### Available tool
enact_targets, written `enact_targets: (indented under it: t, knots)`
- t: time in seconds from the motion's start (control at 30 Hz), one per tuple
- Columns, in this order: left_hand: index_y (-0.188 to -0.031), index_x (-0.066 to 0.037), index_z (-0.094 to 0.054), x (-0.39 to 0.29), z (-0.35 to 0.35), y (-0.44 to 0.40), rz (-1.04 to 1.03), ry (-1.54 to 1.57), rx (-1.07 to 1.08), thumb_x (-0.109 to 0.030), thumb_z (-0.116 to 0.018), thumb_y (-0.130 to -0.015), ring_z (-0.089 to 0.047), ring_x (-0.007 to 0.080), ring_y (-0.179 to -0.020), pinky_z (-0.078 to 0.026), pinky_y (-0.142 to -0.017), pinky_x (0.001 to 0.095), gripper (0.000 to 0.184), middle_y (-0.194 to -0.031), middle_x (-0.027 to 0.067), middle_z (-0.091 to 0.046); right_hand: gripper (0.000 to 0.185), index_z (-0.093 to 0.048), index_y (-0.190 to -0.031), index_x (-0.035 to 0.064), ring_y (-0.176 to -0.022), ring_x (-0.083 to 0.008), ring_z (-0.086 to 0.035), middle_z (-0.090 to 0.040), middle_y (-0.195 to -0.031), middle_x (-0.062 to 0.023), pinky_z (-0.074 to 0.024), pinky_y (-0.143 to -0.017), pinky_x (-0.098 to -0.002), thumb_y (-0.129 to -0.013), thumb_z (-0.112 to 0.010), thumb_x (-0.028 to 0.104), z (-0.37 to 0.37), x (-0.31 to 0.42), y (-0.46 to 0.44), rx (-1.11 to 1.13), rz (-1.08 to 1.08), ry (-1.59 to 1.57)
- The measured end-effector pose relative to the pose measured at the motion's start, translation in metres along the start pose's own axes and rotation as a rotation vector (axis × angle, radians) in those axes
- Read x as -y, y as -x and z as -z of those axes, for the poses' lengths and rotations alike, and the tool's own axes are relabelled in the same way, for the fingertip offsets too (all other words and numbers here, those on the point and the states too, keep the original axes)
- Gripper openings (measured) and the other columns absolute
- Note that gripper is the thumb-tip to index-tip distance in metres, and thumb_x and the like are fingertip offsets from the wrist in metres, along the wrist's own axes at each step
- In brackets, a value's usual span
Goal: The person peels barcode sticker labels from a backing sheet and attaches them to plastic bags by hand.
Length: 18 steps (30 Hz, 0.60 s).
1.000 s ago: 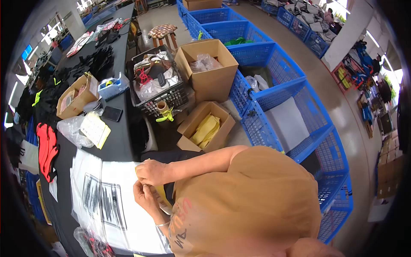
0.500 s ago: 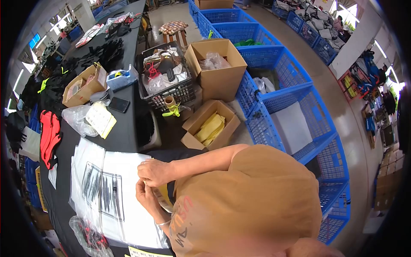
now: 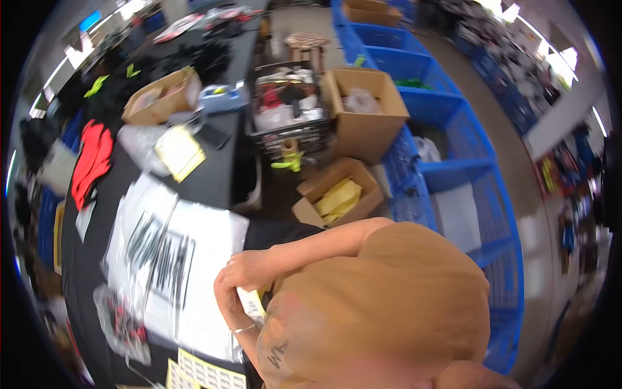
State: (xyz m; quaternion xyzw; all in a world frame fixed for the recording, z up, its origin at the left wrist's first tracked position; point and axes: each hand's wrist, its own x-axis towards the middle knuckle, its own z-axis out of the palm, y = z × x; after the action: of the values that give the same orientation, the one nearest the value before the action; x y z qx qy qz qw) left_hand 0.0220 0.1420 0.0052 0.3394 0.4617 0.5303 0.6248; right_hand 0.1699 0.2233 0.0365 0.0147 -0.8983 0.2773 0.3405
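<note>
My right hand (image 3: pixel 249 268) is closed, its fingers bunched against my left hand at the near edge of the white plastic bags. My left hand (image 3: pixel 227 298), with a bracelet at its wrist, is closed too. Between it and my shirt shows part of a sheet of labels (image 3: pixel 251 305), white with a yellow edge, apparently in its grip. What the right fingertips pinch is hidden. Beside both hands lie the white plastic bags (image 3: pixel 217 227) with a black printed panel. Another sheet of labels (image 3: pixel 210 373) lies at the table's lower edge.
On the black table (image 3: pixel 84 272) lie a red fabric piece (image 3: pixel 92 162), a yellow paper pad (image 3: pixel 180 152), a phone (image 3: pixel 212 136) and a small carton (image 3: pixel 162 97). Beside it stand a black crate (image 3: pixel 259 139), cartons (image 3: pixel 366 126) and blue crates (image 3: pixel 453 97).
The view has shifted, so the table items sit differently in the frame. My hands have drawn closer together, and more of the label sheet at the bottom shows.
</note>
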Motion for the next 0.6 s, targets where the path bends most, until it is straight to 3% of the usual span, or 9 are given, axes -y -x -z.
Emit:
enact_targets:
  t: [0.03,0.1,0.17,0.23,0.6]
  knots:
    - [-0.098,0.005,-0.062,0.003,0.007,0.003,-0.014,-0.018,-0.031,-0.015,-0.055,-0.090,-0.060,0.0126,-0.081,-0.048,-0.071,0.0244,0.022,-0.092,0.0080,-0.065,0.017,-0.062,-0.082,0.0081,-0.078,-0.0287,-0.063,-0.066,-0.082,-0.0104,-0.0473,-0.069,-0.0398,-0.067,-0.059,0.000,-0.006,0.002,-0.008,0.019,0.012,-0.103]
    - [-0.097,0.005,-0.063,0.009,0.016,0.014,-0.042,-0.051,-0.140,-0.015,-0.055,-0.090,-0.060,0.0128,-0.080,-0.048,-0.070,0.0245,0.022,-0.092,0.0080,-0.065,0.028,-0.063,-0.094,0.0102,-0.084,-0.0317,-0.063,-0.067,-0.091,-0.0124,-0.0482,-0.074,-0.0411,-0.069,-0.056,-0.002,0.000,0.011,-0.021,0.279,-0.207,-0.173]
    - [-0.097,0.005,-0.063,0.012,0.020,0.026,-0.056,-0.082,-0.262,-0.015,-0.056,-0.089,-0.060,0.0130,-0.080,-0.048,-0.070,0.0246,0.022,-0.091,0.0080,-0.065,0.032,-0.061,-0.101,0.0087,-0.085,-0.0344,-0.061,-0.066,-0.091,-0.0145,-0.0481,-0.075,-0.0425,-0.072,-0.054,-0.002,-0.013,0.008,-0.023,0.305,-0.132,-0.201]
    - [-0.096,0.005,-0.063,0.016,0.022,0.037,0.064,0.242,-0.285,-0.010,-0.058,-0.087,-0.061,0.0131,-0.079,-0.049,-0.070,0.0252,0.018,-0.091,0.0086,-0.065,0.032,-0.061,-0.102,0.0084,-0.085,-0.0351,-0.061,-0.065,-0.090,-0.0151,-0.0481,-0.075,-0.0424,-0.073,-0.054,-0.002,-0.028,0.001,-0.020,0.374,-0.109,-0.206]
    - [-0.095,0.002,-0.065,0.034,0.057,0.084,0.157,0.204,-0.330,-0.015,-0.063,-0.085,-0.058,0.0099,-0.071,-0.047,-0.065,0.0220,0.020,-0.085,0.0032,-0.064,0.019,-0.057,-0.095,0.0033,-0.085,-0.0344,-0.060,-0.062,-0.089,-0.0143,-0.0482,-0.072,-0.0424,-0.077,-0.057,0.001,-0.068,0.007,-0.036,0.475,0.069,-0.368]
